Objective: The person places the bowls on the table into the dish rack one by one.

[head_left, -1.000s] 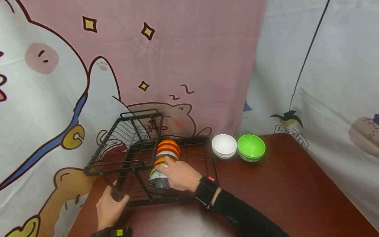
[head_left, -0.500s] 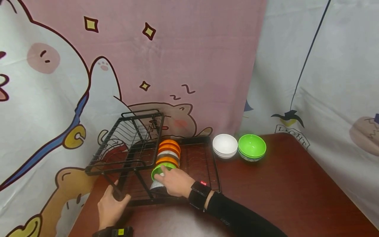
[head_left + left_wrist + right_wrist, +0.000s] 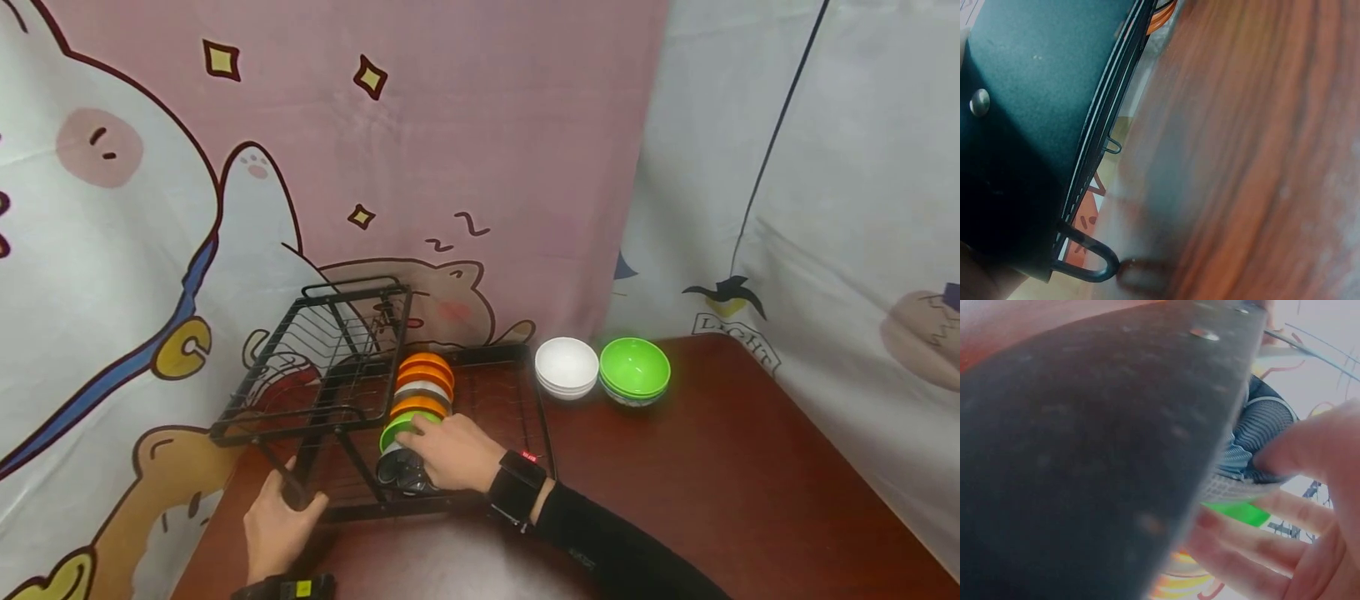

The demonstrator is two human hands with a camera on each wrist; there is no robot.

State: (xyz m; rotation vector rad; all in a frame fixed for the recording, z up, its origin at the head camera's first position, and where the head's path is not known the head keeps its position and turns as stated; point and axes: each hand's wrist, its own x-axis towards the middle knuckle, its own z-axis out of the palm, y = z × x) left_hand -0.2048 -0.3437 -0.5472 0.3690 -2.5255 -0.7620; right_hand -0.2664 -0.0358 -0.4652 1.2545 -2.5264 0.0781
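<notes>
In the head view my right hand (image 3: 457,454) reaches into a black wire dish rack (image 3: 491,357) and holds a dark patterned bowl (image 3: 405,473) standing on edge. The right wrist view shows the thumb against the bowl's inner, blue-patterned side (image 3: 1266,428), with the other fingers behind it. Directly behind it stands a green bowl (image 3: 397,429), then a row of orange and white bowls (image 3: 424,371). My left hand (image 3: 277,521) grips the rack's front left corner. Close up in the left wrist view is a black metal panel (image 3: 1041,94).
Over the rack's left half rises a wire upper tier (image 3: 311,350). White stacked bowls (image 3: 567,367) and a green bowl (image 3: 635,368) on top of a patterned one stand right of the rack on the brown table (image 3: 735,467). A printed cloth (image 3: 510,150) hangs behind.
My right hand first drew the patterned bowl forward, uncovering the green bowl behind it. The patterned bowl has since tipped so that its inside shows again. The left hand stays on the rack.
</notes>
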